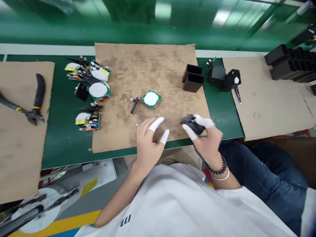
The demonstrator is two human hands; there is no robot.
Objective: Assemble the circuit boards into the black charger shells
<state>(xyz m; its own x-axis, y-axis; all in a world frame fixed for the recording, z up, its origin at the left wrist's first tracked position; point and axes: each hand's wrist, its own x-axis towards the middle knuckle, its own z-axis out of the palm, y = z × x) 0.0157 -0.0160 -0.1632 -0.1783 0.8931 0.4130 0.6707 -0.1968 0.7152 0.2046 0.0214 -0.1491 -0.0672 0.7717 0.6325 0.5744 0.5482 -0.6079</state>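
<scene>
My right hand (206,135), with white covers on thumb and finger, grips a black case (193,124) over the cardboard's front right part. Thumb and fingers of my left hand (151,138) are apart with nothing between them, near the cardboard's front edge. Beyond it lies a green circuit board (151,99) with a white round pad, joined by wires to a small black part (134,105). Two open black housings (194,82) stand upright behind my right hand.
Several circuit boards (98,89) cluster at the cardboard's left edge. Black-handled pliers (33,113) lie farther left. To the right are assembled black cases (217,75), a small tool (238,95) and stacked housings (283,65). A person's jeans (266,171) show at the right.
</scene>
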